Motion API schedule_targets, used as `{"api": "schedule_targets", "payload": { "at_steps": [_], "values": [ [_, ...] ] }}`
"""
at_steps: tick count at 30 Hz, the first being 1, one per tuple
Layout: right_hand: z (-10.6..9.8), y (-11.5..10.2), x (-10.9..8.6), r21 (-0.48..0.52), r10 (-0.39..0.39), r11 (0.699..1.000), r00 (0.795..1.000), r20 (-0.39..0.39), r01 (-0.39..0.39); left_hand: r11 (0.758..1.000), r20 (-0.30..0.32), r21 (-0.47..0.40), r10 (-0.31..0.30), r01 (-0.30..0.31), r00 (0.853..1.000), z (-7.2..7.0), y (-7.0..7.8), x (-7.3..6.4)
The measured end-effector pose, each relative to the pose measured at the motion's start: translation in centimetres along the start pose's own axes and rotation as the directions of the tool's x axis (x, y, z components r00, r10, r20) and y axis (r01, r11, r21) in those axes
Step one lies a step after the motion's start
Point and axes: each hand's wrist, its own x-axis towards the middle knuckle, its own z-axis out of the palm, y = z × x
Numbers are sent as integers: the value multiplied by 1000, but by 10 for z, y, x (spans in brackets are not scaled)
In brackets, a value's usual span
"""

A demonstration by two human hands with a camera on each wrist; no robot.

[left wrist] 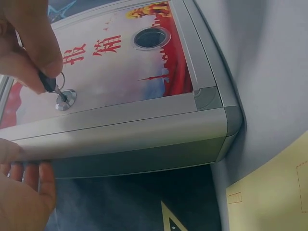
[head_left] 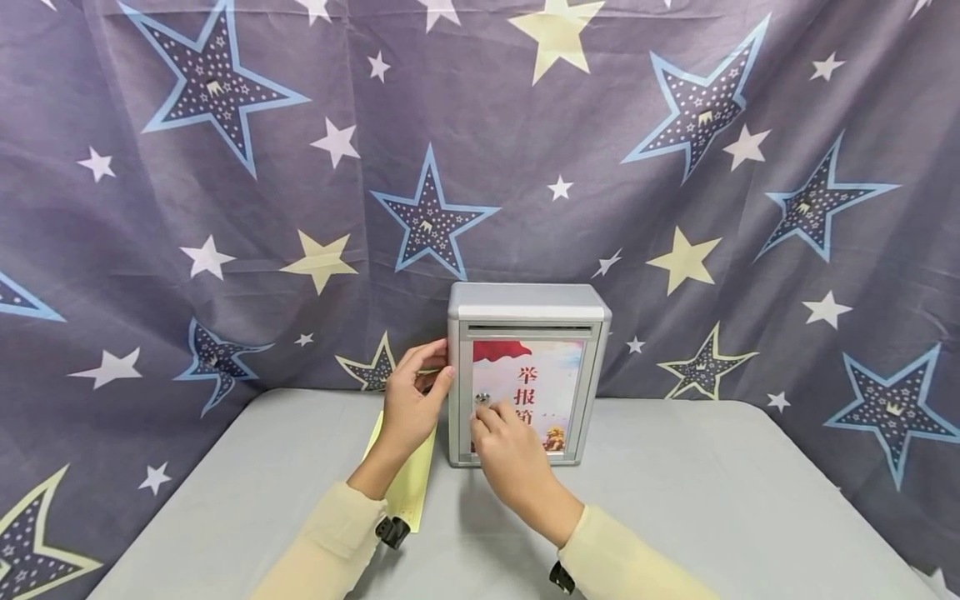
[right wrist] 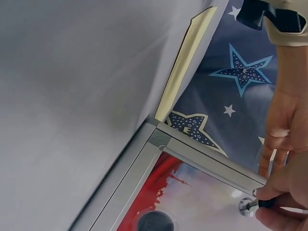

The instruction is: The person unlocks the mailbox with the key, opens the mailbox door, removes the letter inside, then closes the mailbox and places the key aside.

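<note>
A silver-framed box (head_left: 528, 302) with red Chinese lettering on its front panel stands upright on the table. My right hand (head_left: 513, 454) pinches the black head of a key (left wrist: 48, 83) between thumb and fingers. The key's metal shaft sits in the round lock (left wrist: 67, 100) on the panel, and a small ring hangs from it. At the box's left side my left hand (head_left: 408, 408) rests with extended fingers against the side wall and its thumb by the front edge. The right fingers hide part of the lettering in the head view.
A pale yellow envelope-like paper (head_left: 414, 483) lies on the grey table (head_left: 675, 508) left of the box, partly under the left forearm. Behind the box hangs a purple-grey star-patterned curtain (head_left: 517, 225). A narrow slot (head_left: 528, 328) runs across the box's upper front.
</note>
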Motion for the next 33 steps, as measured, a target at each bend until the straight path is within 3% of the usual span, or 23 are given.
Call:
{"api": "schedule_targets", "payload": {
  "at_steps": [8, 11, 15, 20, 27, 30, 33],
  "values": [
    [-7, -1, -4, 110, 78, 991, 997, 15, -79, 1000, -2, -3, -2, 2, 1000, -1, -3, -1],
    [-12, 2, -5, 239, 157, 956, 985, 73, -170, 1000, -6, -13, 3, -3, 1000, 0, -4, 0],
    [-16, 9, -5, 435, 281, 833, 939, 200, -342, 1000, -10, -25, 8, -9, 1000, 0, -4, 0],
    [-14, 22, -9, 536, 359, 659, 847, 392, -527, 999, -18, -33, 18, -19, 1000, 0, -3, 1],
    [-9, 39, -25, 576, 344, 433, 718, 605, -693, 999, -13, -44, 0, -1, 1000, 0, -1, 1],
    [-5, 43, -33, 586, 313, 322, 667, 676, -744, 999, -13, -41, 4, -5, 1000, 0, -2, 0],
    [-1, 45, -41, 575, 274, 257, 629, 727, -777, 999, -13, -45, 13, -14, 1000, 1, -3, 0]
  ]
}}
